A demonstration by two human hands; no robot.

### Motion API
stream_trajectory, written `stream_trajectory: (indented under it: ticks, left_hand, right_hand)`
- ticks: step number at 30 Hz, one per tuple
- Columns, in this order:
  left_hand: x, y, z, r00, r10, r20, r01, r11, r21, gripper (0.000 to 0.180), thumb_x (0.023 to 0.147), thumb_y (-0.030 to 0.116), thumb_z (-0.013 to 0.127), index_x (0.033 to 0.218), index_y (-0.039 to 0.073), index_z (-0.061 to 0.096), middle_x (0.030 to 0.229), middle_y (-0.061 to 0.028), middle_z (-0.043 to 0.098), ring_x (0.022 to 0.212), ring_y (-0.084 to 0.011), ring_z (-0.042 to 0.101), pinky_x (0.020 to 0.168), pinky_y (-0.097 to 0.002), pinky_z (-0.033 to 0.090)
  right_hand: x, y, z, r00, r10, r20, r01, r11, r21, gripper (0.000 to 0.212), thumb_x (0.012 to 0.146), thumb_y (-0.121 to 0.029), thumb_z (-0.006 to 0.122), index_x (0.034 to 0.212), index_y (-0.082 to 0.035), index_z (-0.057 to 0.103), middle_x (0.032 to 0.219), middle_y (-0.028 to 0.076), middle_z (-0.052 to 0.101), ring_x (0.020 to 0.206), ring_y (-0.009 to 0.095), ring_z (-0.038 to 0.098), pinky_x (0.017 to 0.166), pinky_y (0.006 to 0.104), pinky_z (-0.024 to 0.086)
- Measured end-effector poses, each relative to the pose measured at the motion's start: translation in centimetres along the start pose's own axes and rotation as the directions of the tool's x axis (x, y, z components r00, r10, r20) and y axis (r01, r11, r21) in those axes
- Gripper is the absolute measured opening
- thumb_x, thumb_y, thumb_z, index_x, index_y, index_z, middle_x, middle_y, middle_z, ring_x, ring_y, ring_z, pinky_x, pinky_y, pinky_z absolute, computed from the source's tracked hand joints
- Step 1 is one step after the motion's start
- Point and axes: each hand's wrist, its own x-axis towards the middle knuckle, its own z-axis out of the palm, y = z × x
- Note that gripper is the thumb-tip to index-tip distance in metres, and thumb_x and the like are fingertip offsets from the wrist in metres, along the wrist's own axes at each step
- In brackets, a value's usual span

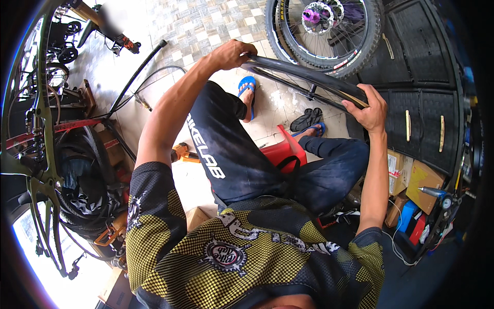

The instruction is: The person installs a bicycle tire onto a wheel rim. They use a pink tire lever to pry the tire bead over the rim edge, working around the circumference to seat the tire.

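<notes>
A black bicycle wheel rim (303, 71) is held up in front of my knees, seen nearly edge-on. No tyre can be made out on it, and a thin tan strip shows along its right end. My left hand (234, 54) has its fingers curled round the far left end. At the right end, my right hand (371, 107) grips the rim, thumb on the near side and fingers over the outside. The lower side of the wheel is partly hidden behind the upper band. Beneath it, a crumpled black cloth or glove (306, 119) lies on the tiles beside my foot.
Wheels with knobby tyres (360, 54) and a purple hub (311, 16) lie ahead. Black drawers (424, 121) line the right side. Left are a green bike frame (47, 170), a black stand tube (136, 77) and an orange tool (181, 153). A red stool (283, 149) is under me.
</notes>
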Motion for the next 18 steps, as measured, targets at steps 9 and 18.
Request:
stream_trajectory:
  ticks: [9,18]
  left_hand:
    - [-0.4,6.2,-0.6,0.996,0.078,-0.033,-0.078,0.997,0.012,0.063,0.087,0.018,0.082,0.143,0.004,0.058,0.132,-0.0213,0.069,0.126,-0.038,0.066,0.108,-0.0464,0.052]
    - [4.1,15.0,-2.3,0.975,0.219,0.017,-0.22,0.973,0.062,0.052,0.087,0.037,0.084,0.124,0.005,0.067,0.111,-0.0219,0.072,0.108,-0.0434,0.069,0.092,-0.0502,0.054]
  right_hand:
    - [2.4,-1.1,1.4,0.997,-0.023,0.068,0.023,1.0,0.002,0.07,0.072,-0.056,0.092,0.115,-0.004,0.073,0.11,0.015,0.074,0.104,0.036,0.072,0.087,0.0445,0.057]
    - [8.8,-2.7,1.9,0.891,-0.188,0.414,0.09,0.965,0.245,0.06,0.087,-0.046,0.083,0.123,0.0,0.069,0.115,0.021,0.071,0.107,0.04,0.068,0.094,0.0462,0.052]
